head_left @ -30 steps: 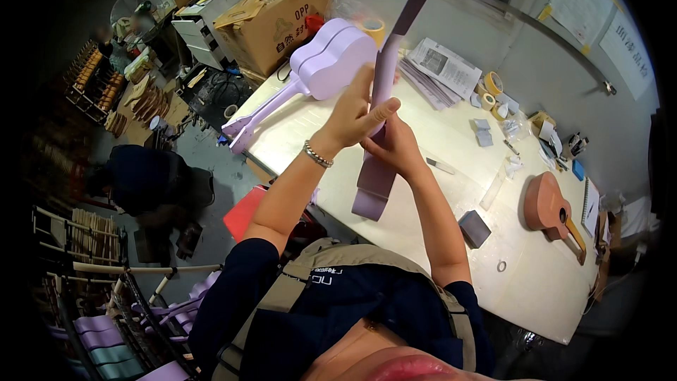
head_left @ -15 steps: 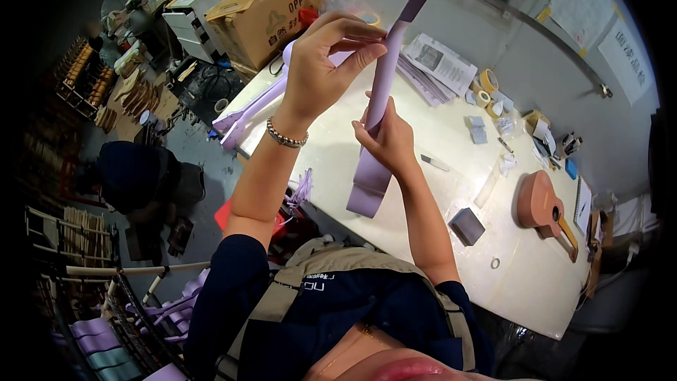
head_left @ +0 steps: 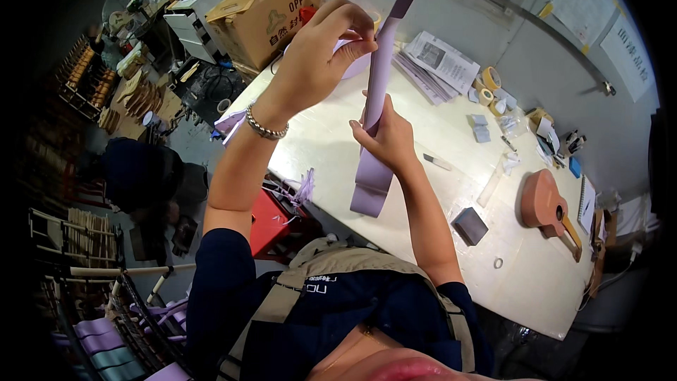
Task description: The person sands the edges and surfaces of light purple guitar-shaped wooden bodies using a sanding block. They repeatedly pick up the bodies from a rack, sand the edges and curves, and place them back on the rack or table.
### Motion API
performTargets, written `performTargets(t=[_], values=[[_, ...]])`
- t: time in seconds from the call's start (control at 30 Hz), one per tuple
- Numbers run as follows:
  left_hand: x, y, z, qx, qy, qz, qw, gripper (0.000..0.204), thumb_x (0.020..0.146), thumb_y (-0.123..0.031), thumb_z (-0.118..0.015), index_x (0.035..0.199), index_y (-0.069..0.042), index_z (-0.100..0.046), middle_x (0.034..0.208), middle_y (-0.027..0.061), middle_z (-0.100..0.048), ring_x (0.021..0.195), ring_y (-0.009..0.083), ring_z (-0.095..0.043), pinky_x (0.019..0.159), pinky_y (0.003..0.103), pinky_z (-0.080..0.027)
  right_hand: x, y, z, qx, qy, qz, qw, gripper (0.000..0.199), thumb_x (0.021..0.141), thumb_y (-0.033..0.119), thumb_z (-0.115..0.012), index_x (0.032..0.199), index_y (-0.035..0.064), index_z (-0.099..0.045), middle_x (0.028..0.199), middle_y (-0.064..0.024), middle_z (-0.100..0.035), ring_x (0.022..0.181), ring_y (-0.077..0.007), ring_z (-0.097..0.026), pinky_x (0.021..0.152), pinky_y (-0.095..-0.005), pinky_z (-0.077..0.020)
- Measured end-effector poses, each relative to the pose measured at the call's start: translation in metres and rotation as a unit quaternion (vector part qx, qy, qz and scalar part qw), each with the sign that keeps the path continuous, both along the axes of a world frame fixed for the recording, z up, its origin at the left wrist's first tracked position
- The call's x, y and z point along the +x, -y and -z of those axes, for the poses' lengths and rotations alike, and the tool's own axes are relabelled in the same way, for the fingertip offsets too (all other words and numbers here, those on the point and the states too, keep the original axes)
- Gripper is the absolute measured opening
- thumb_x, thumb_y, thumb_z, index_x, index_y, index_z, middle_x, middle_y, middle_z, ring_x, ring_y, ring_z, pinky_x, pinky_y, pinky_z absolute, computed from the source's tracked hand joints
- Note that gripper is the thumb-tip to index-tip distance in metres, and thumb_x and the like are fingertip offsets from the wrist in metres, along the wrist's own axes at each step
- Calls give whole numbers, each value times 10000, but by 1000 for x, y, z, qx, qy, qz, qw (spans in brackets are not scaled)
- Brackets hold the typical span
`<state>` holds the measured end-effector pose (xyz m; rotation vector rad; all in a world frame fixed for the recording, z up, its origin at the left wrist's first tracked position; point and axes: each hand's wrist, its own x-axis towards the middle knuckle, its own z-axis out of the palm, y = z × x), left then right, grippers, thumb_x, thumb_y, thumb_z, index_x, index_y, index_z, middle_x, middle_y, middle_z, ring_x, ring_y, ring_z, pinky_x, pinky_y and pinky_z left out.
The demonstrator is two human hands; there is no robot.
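Observation:
A lavender ukulele is held up nearly edge-on in front of me, its darker neck rising out of the top of the view. My right hand grips the body's side from the right, thumb across the near face; its other fingers are partly hidden behind. My left hand, a beaded bracelet at its wrist, is by the upper left edge of the body. Its thumb and fingertips are pinched together there. Whatever lies between them is too small to make out. More lavender surface shows behind the left hand, partly covered.
On the pale table lie a pink ukulele, a grey block, a knife-like tool, papers and tape rolls. A cardboard box stands behind. Lavender strips hang over a red stool at the table's edge.
My left hand has moved a little left and up, its fingers curling into a tighter pinch. The ukulele and my right hand have barely shifted. More of the red stool shows.

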<state>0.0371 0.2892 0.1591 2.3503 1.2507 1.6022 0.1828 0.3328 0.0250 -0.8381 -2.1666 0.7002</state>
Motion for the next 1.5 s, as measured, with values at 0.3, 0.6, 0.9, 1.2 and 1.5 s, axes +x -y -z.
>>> performTargets(t=[0.3,0.6,0.9,1.2,1.5], values=[[3,-8,25,254,-18,-111,961,147,739,12,-648,847,0,-549,846,103,-576,734,196,-592,669,258,-508,-3,-3,0,43,14,-31,998,628,743,462,-620,1137,44,-367,733,-149,-598,635,-311,-599,548,-368,-460],[-3,-9,37,353,-54,-176,917,73,764,-39,-636,792,-31,-569,756,63,-599,694,190,-596,682,294,-517,-5,-3,3,3,-28,-60,998,518,862,481,-360,1169,63,-358,792,-163,-593,693,-373,-570,601,-427,-431],[-1,44,78,316,-78,-191,926,79,734,-75,-642,763,-110,-578,775,19,-579,672,187,-582,633,313,-517,1,-35,15,-36,-70,-50,996,744,855,629,-85,1212,55,-397,769,-20,-577,723,-167,-547,675,-266,-411],[16,165,150,187,-1,-173,967,124,755,-59,-614,809,-83,-504,804,48,-507,675,207,-574,584,296,-492,16,-92,13,-98,-155,-16,983,699,820,569,-443,1174,-30,-378,771,-64,-558,742,-134,-547,684,-256,-434],[18,186,254,-128,658,-231,705,124,933,-162,-418,900,-51,-461,813,13,-475,649,75,-442,558,214,-375,39,-85,-21,-197,-232,-93,948,515,760,164,-618,1122,-84,-349,835,-142,-602,799,-245,-619,701,-321,-493]])
